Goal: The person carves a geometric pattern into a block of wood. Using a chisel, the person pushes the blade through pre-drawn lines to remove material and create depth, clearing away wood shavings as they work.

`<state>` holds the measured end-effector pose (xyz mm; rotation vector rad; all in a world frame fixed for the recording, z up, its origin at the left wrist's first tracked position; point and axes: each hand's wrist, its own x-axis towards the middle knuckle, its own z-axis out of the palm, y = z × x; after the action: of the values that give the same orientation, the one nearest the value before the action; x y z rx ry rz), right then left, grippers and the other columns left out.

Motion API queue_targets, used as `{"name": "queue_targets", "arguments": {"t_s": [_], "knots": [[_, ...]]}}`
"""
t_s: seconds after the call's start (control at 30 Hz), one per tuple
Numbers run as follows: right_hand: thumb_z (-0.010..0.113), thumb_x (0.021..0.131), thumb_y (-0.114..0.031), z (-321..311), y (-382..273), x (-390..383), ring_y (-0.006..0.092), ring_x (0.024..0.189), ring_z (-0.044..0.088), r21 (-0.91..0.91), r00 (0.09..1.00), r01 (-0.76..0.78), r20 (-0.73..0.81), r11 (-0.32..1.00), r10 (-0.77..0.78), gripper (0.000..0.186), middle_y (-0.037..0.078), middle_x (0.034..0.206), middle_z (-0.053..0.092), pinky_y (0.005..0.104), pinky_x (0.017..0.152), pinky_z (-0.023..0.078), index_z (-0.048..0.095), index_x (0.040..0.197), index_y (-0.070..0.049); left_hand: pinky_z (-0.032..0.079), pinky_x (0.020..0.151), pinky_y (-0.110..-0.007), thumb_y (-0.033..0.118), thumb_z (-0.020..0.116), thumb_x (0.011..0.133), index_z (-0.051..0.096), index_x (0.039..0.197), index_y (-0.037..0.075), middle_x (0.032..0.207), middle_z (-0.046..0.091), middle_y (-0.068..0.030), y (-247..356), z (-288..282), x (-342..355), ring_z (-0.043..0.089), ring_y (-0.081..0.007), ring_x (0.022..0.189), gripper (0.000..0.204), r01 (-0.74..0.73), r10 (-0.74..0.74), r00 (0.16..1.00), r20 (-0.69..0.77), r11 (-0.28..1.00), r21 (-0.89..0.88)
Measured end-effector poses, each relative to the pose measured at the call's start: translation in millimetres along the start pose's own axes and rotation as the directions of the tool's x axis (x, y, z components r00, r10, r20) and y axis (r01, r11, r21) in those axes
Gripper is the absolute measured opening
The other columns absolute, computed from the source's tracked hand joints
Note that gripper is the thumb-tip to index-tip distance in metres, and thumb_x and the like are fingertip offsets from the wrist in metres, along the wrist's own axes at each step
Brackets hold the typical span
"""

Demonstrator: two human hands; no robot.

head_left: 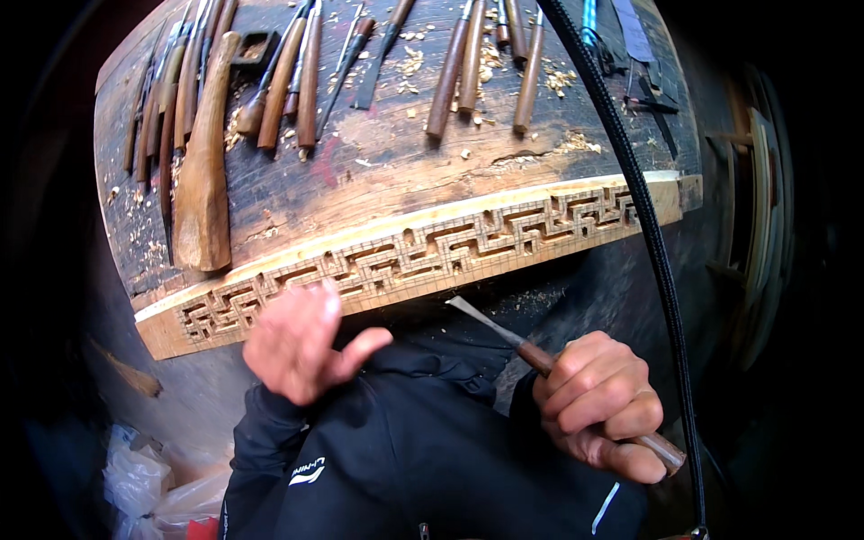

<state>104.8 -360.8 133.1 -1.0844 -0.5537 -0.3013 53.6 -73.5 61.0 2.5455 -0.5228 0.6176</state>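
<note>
My right hand is wrapped round the brown wooden handle of a chisel. Its flat metal blade points up and left, a little short of the near edge of a carved board. That long pale board slants across the bench, its face cut with an angular fretwork pattern over pencilled grid lines. Fingers together and thumb apart, my left hand is held up in front of the board's left part with nothing in it. Whether its fingertips touch the wood I cannot tell.
On the worn workbench lie a wooden mallet, several chisels and gouges, and scattered shavings. A black braided cable hangs across the right side. Plastic bags sit on the floor at lower left, near a brush.
</note>
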Motion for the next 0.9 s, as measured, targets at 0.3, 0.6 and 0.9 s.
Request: {"name": "queue_targets", "arguments": {"t_s": [0.3,0.6,0.9], "knots": [[0.061,0.119,-0.044,30.2,4.5,14.1,0.0125,0.032,0.046,0.118,0.986,-0.161,0.056,0.980,0.155,0.056,0.006,0.051,0.058,0.0240,0.032,0.035,0.046,0.076,-0.012,0.039,0.057,-0.030,0.008,0.092,0.090,0.077,0.133,-0.001,0.077,0.059,0.0028,24.3,5.8,8.1,0.053,-0.0111,0.062,0.046,-0.128,0.158,0.974,0.162,0.975,-0.181],[0.060,0.116,-0.058,30.7,17.3,28.2,0.0077,0.034,0.047,-0.052,0.991,-0.061,0.115,0.997,0.066,0.061,0.001,0.056,0.058,0.0202,0.036,0.033,0.047,0.077,-0.013,0.038,0.054,-0.028,0.014,0.089,0.094,0.075,0.134,-0.003,0.079,0.064,-0.0008,22.1,48.4,-6.4,0.055,-0.0094,0.060,0.047,-0.160,0.124,0.986,-0.112,0.889,-0.429],[0.054,0.118,-0.060,38.5,38.3,33.3,0.0084,0.034,0.046,-0.088,0.981,-0.129,0.132,0.988,0.140,0.061,0.001,0.056,0.058,0.0212,0.035,0.034,0.047,0.079,-0.012,0.041,0.050,-0.024,0.014,0.088,0.095,0.067,0.150,-0.005,0.124,0.084,-0.0188,28.0,80.3,-0.7,0.059,-0.0062,0.058,0.062,-0.098,0.031,0.991,-0.133,0.841,-0.533]]}}
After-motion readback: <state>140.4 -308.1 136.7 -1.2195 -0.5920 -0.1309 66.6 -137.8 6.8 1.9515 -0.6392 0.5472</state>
